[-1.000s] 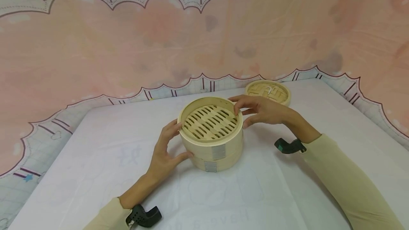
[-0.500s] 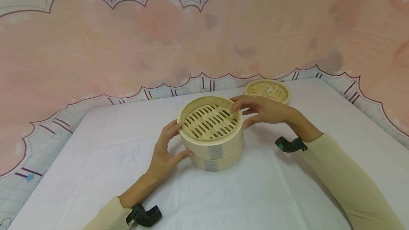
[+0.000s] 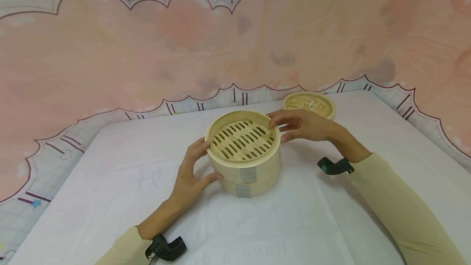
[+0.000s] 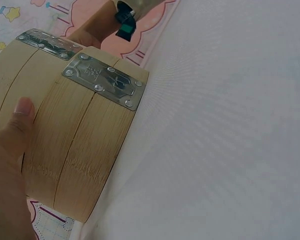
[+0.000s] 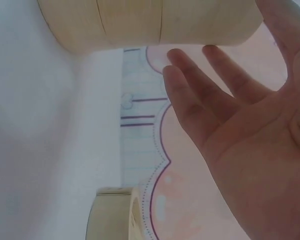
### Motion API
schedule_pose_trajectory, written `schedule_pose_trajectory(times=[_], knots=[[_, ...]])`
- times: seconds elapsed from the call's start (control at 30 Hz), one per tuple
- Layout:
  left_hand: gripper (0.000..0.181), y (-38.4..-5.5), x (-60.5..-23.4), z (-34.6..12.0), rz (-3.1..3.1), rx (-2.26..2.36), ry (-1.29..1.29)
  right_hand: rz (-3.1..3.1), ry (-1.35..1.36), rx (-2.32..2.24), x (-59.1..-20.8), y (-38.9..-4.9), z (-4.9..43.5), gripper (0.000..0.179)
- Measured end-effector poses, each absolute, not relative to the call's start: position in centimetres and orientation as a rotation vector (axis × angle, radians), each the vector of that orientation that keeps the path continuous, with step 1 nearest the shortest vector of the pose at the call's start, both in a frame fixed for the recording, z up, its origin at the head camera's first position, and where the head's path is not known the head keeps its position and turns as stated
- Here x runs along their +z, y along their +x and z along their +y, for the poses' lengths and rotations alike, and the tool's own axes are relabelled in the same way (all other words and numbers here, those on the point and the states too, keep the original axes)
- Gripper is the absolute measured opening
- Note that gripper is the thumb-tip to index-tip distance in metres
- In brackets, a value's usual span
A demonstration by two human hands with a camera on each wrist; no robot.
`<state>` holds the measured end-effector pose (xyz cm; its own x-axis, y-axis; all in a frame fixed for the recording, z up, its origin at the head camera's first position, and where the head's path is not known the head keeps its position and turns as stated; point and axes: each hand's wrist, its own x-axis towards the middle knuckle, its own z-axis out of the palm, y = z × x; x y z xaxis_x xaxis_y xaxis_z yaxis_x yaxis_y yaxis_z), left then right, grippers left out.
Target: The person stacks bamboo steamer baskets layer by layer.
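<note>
A round two-tier bamboo steamer [image 3: 228,171] stands on the white tabletop, its slatted floor [image 3: 243,140] visible from above. Each tier carries a metal clip at the front; the upper clip [image 3: 248,175] sits slightly right of the lower clip [image 3: 243,191]. My left hand [image 3: 187,179] grips the steamer's left side, fingers at the upper rim and thumb low on the wall. On the right, my right hand [image 3: 305,126] pinches the upper tier's rim, one finger over the inside and the thumb outside. Its other fingers [image 5: 195,100] extend loosely, apart from the wall in the right wrist view.
A woven bamboo lid [image 3: 309,103] lies at the back of the table, behind my right hand. The tabletop [image 3: 110,183] is covered in white. Beyond its edges hangs a patterned pink and white cloth [image 3: 184,52].
The steamer's upper tier has turned slightly, carrying its clip a little left towards the lower one. My right fingertips have shifted slightly at the rim; the left hand stays in place.
</note>
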<state>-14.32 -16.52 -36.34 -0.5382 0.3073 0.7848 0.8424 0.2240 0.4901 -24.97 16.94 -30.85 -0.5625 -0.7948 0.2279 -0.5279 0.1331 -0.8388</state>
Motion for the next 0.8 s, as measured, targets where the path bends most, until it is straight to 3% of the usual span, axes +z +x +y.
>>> schedule_pose_trajectory(times=[0.8], knots=[[0.078,-14.68,-36.40,-16.64,-1.938,-1.293,-1.072,2.233,-1.309,-1.314,-30.15,-24.57,16.70,0.028]])
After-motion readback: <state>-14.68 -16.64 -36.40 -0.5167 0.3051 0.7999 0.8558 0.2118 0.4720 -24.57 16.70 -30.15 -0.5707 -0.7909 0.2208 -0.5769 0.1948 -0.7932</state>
